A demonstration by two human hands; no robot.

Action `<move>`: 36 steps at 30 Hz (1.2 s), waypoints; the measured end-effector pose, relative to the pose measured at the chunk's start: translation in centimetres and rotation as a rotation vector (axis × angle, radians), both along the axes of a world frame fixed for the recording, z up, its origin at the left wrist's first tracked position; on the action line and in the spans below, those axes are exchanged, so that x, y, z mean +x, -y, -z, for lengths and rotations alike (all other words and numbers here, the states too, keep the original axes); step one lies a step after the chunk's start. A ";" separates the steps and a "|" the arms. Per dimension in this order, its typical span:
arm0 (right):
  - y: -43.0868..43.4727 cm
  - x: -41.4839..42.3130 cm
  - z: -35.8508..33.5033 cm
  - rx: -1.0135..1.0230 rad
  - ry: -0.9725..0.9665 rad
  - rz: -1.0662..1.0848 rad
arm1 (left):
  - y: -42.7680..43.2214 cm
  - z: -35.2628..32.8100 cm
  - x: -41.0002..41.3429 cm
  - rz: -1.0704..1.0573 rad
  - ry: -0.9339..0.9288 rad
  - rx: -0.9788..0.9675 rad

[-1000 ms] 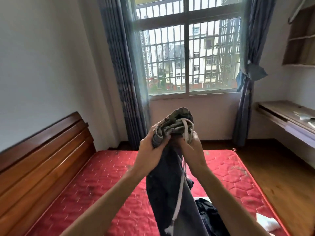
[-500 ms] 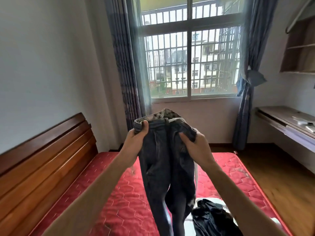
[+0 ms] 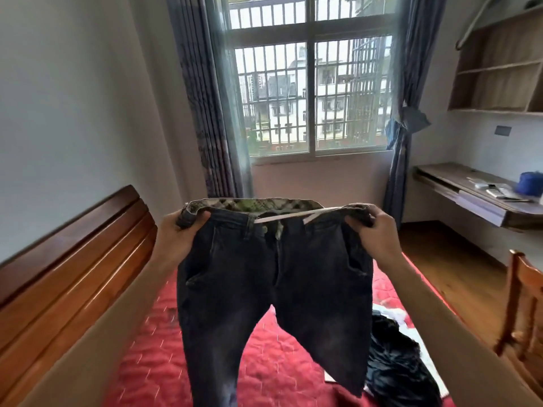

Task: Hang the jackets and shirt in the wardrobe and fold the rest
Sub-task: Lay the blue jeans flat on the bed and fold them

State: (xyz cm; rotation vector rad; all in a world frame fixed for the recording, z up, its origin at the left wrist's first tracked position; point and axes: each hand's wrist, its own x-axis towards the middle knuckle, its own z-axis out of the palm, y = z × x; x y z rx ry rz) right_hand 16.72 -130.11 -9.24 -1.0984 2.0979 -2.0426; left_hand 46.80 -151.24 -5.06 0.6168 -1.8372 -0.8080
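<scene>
A pair of dark jeans hangs spread out in front of me above the red bed, front side toward me, with a patterned lining showing at the waistband and a white cord across it. My left hand grips the left end of the waistband. My right hand grips the right end. Both legs hang down, their ends out of view. A black garment lies crumpled on the bed at the lower right, over something white.
A wooden headboard runs along the left. A barred window with blue curtains is straight ahead. At the right stand a wooden desk with small items, wall shelves and a wooden chair.
The jeans were bunched between my hands. My hands have moved apart along the waistband, and the jeans now hang open at full width.
</scene>
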 end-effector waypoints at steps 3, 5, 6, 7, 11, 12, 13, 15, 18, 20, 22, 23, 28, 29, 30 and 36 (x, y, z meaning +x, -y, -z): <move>-1.8 1.6 -0.4 -0.017 0.172 -0.079 | -0.1 0.4 3.5 0.055 -0.018 0.026; -2.7 2.7 -0.5 -0.016 0.140 -0.078 | -0.7 0.3 5.3 0.040 0.011 0.000; -3.3 3.3 -0.5 -0.016 0.089 -0.061 | -1.0 0.2 6.0 0.028 0.022 -0.022; -3.8 3.7 -0.5 -0.020 0.030 -0.040 | -1.3 0.1 6.8 0.013 0.029 -0.046; -6.8 5.7 0.0 -0.028 -0.100 -0.031 | -3.2 -0.3 10.2 -0.033 0.068 -0.121; -7.5 6.4 0.2 -0.039 -0.104 -0.038 | -3.7 -0.3 11.1 -0.037 0.104 -0.136; -8.2 7.1 0.5 -0.049 -0.098 -0.042 | -4.2 -0.3 12.1 -0.029 0.134 -0.128; -9.5 8.7 0.9 -0.079 -0.059 -0.053 | -5.3 0.1 14.0 0.030 0.184 -0.064; -10.7 10.9 1.7 -0.078 -0.009 -0.049 | -6.8 0.6 16.6 0.164 0.251 0.075; -11.2 12.0 2.5 -0.038 0.001 -0.053 | -7.6 1.0 18.0 0.215 0.269 0.147; -11.1 12.9 3.1 0.003 -0.015 -0.046 | -7.8 1.4 19.1 0.230 0.253 0.231; -10.8 13.2 3.4 0.014 -0.018 -0.040 | -7.8 1.7 19.5 0.235 0.251 0.263; -7.9 13.5 5.4 0.043 -0.005 -0.015 | -4.2 3.9 19.1 0.145 0.260 0.192; -6.8 13.3 5.9 0.057 -0.003 -0.007 | -3.0 4.5 18.6 0.122 0.261 0.165; -5.6 12.9 6.5 0.075 -0.006 0.004 | -1.6 5.3 17.9 0.093 0.271 0.142; 4.9 9.7 12.4 0.206 0.066 0.005 | 9.0 12.1 12.6 -0.039 0.351 0.088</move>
